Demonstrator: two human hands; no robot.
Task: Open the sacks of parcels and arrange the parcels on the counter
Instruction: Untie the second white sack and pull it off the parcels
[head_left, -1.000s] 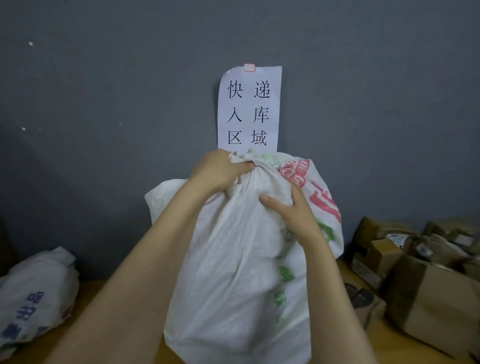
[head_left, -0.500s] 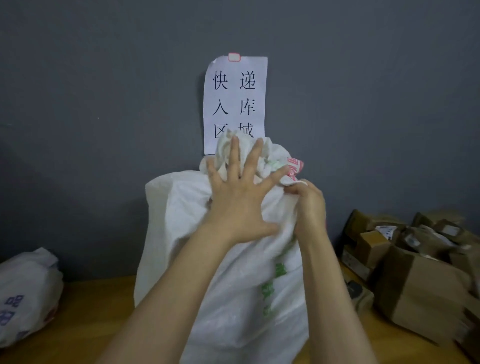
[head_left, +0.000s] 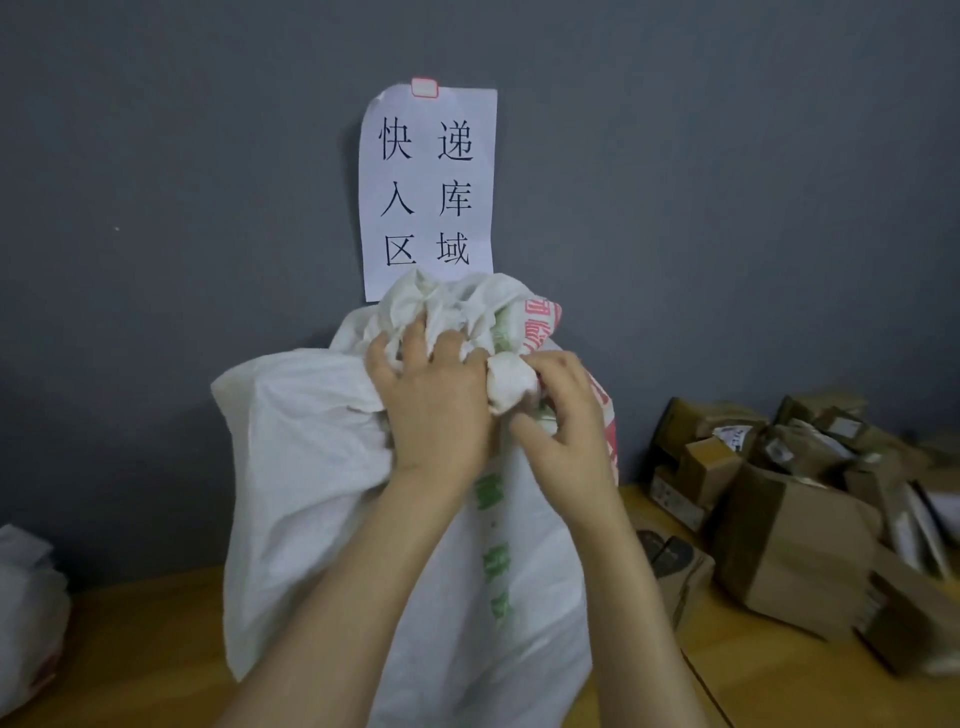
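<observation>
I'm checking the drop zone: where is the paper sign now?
Head view, centre: the sign hangs on the grey wall, just above the bunched neck of the white sack, whose top covers its lower edge.

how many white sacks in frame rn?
2. The middle sack stands on the counter, left hand and right hand gripping its bunched neck. The left sack lies at the frame's left edge, cropped. More may be out of view.
</observation>
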